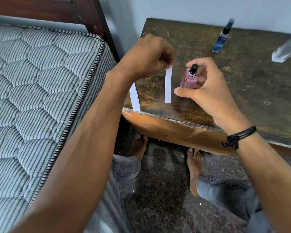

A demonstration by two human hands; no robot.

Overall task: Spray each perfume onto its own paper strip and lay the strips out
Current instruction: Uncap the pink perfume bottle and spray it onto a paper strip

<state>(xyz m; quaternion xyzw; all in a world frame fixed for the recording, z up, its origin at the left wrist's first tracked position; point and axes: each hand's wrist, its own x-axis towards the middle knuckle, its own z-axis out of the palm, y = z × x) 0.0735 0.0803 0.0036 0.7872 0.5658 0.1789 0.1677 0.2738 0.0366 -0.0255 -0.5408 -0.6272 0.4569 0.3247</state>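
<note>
Pink perfume bottle sits gripped in my right hand, forefinger over its cap, while my left hand, at nine o'clock, pinches a hanging paper strip.

Pale, plain wall across the back, evenly lit, no hard shadows. On the left, a bed: dark wooden headboard standing against that wall, and a quilted mattress in grey-and-white stripes with corded piping along its edge. Just beside it, a worn, scratched dark wooden counter with a lighter, chipped orange-brown front edge. Below, a dark speckled floor.
</note>
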